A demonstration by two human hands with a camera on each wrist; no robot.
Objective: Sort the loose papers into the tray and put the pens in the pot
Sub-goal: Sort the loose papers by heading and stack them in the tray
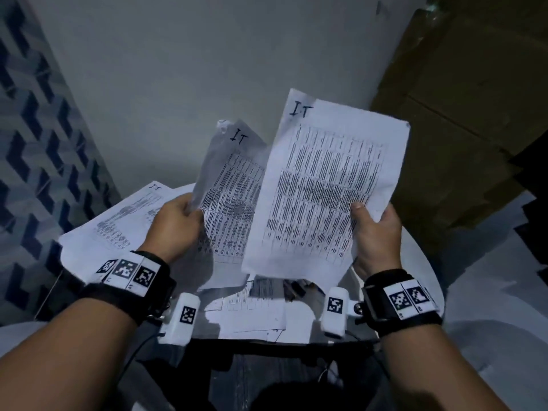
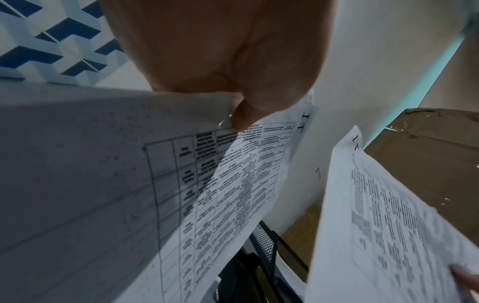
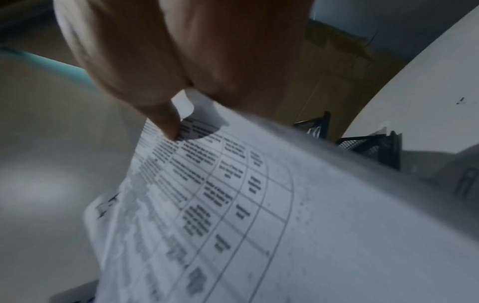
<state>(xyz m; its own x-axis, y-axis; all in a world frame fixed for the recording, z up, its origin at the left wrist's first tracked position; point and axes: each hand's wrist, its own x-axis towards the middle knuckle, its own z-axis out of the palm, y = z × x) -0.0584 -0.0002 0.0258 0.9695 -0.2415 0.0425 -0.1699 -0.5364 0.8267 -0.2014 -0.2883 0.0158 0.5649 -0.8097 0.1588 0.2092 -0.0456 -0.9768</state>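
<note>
Both hands hold printed sheets marked "IT" upright above a round white table (image 1: 427, 262). My left hand (image 1: 191, 207) pinches the left edge of one crumpled sheet (image 1: 234, 188); its thumb presses on that sheet (image 2: 233, 194) in the left wrist view. My right hand (image 1: 360, 212) grips the right edge of a larger flat sheet (image 1: 326, 188), thumb on the print (image 3: 233, 205). The right sheet overlaps the left one. More loose papers (image 1: 118, 223) lie on the table at left and under the hands (image 1: 255, 310). A black mesh tray (image 2: 261, 246) shows below the sheets. No pens are visible.
Large cardboard boxes (image 1: 459, 114) stand close on the right against a grey wall. A blue patterned panel (image 1: 35, 143) runs along the left. Black mesh containers (image 3: 370, 145) sit at the table's far edge in the right wrist view.
</note>
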